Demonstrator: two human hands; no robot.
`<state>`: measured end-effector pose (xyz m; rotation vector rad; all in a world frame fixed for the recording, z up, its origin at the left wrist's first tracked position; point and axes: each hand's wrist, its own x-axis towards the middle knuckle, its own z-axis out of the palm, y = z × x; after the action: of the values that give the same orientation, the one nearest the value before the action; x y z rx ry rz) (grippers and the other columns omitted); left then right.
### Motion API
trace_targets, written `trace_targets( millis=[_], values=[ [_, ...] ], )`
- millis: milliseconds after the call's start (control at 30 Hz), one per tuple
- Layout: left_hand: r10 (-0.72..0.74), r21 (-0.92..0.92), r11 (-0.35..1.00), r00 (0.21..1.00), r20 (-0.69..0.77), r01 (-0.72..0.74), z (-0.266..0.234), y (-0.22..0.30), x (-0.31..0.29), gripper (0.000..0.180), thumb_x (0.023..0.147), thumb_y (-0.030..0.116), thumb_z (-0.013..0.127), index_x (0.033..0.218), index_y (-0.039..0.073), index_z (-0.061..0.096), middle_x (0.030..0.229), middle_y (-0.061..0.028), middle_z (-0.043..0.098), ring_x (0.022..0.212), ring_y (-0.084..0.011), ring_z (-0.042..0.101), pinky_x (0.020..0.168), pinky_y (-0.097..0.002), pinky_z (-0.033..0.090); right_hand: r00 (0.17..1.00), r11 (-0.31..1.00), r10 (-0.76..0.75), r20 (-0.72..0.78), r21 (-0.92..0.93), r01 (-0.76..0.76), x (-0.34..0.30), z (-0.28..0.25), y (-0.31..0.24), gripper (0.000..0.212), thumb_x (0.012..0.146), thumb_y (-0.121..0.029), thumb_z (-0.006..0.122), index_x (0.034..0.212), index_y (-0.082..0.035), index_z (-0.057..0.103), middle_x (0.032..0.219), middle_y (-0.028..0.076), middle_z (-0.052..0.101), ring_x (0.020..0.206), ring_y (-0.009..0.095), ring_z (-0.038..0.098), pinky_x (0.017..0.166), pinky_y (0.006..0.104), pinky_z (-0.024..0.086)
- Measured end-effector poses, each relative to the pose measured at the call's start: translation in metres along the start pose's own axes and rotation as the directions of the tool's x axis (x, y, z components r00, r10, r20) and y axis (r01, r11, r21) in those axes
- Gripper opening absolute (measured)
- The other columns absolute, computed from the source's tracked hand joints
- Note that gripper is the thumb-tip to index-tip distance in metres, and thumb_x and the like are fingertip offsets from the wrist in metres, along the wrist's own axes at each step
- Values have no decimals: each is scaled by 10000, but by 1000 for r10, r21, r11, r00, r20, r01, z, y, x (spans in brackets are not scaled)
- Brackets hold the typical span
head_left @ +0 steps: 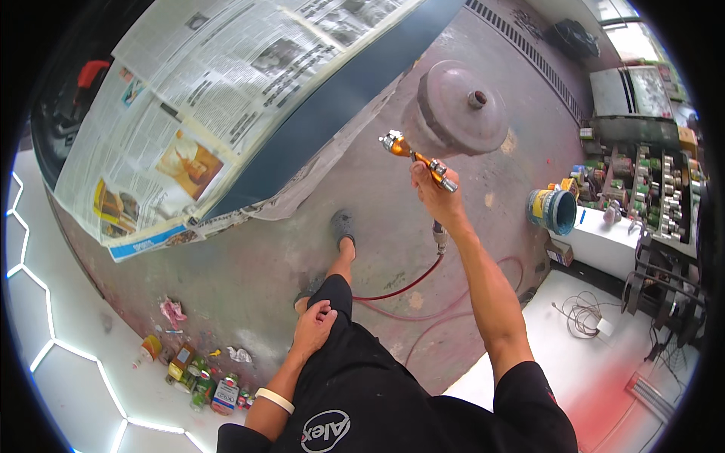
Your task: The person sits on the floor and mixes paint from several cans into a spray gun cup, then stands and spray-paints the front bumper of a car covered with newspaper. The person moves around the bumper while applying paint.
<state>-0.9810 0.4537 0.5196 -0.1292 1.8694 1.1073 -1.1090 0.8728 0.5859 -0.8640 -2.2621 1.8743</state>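
Note:
My right hand (436, 195) is closed around the handle of a gold and silver spray gun (432, 164), held out over the floor. On top of the gun sits a large, cloudy grey paint cup (461, 106) with a round lid and a short dark stub. From the fitting under the grip, a red air hose (408, 285) runs down and loops across the floor. The gun's front points toward a dark blue-grey panel (332, 102), apart from it. My left hand (313, 328) rests by my black shorts, fingers curled together, with nothing visible in them.
Newspaper sheets (219, 98) cover the surface around the panel. A blue bucket (555, 211) and shelves of small cans (657, 189) stand at the right. Several cans and bottles (204, 381) are on the floor at lower left. A drain grate (529, 57) crosses the far floor.

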Motion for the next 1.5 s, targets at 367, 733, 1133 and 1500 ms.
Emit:
trace_targets(
  millis=[367, 733, 1133, 1500],
  values=[
    [-19, -16, 1000, 1000, 4, 19, 15, 33, 17, 399, 1070, 226, 761, 1386, -14, 723, 1132, -66, 809, 965, -114, 717, 873, -278, 573, 938, 996, 33, -345, 85, -4, 56, -71, -12, 579, 1064, -608, 719, 998, -33, 742, 694, -83, 497, 566, 20, 424, 498, 263, 317],
    [384, -450, 824, 923, -1, -344, 100, 340, 74, 445, 1168, 285, 633, 1469, -42, 660, 1288, -103, 774, 1145, -147, 710, 1021, -331, 560, 955, 987, -159, -251, -76, 145, -83, -67, -21, 604, 1146, -531, 590, 1522, -59, 610, 1097, 36, 754, 592, 16, 434, 518, 233, 367],
    [449, -650, 742, 840, 303, -162, 123, 376, 49, 519, 1226, 354, 468, 1492, -61, 627, 1340, -148, 747, 1203, -198, 705, 1112, -379, 544, 868, 908, -418, -268, -153, 390, -152, -74, -27, 665, 885, -128, 877, 1487, -78, 596, 1279, 177, 726, 1022, 321, 726, 833, 429, 599],
    [385, -811, 585, 874, 297, 18, 132, 391, 72, 552, 1194, 275, 513, 1652, -26, 442, 1600, -187, 591, 1347, -253, 648, 1148, -398, 516, 979, 979, 199, -37, -47, -201, -123, -106, -118, 421, 1089, -253, 727, 1449, -65, 617, 1001, 6, 649, 806, 98, 601, 738, 283, 483]
  ],
)
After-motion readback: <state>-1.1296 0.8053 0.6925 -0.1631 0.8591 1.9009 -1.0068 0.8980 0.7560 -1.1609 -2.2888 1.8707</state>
